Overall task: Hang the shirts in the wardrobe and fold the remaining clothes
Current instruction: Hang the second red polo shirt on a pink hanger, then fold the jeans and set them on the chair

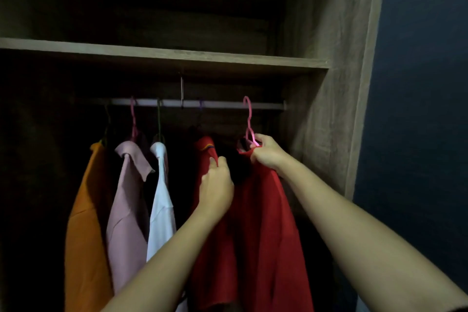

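Your left hand (216,185) pinches the red shirt (258,223) at frame centre, steadying it, while your right hand (266,152) grips its pink hanger (249,121) (hook at the rod (215,104), seemingly not yet seated) to the right of the centre.

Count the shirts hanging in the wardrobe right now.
5: orange shirt far left, pink shirt, white shirt, a red shirt mid-rail, and another red shirt on the pink hanger. Dark gaps may hide more.
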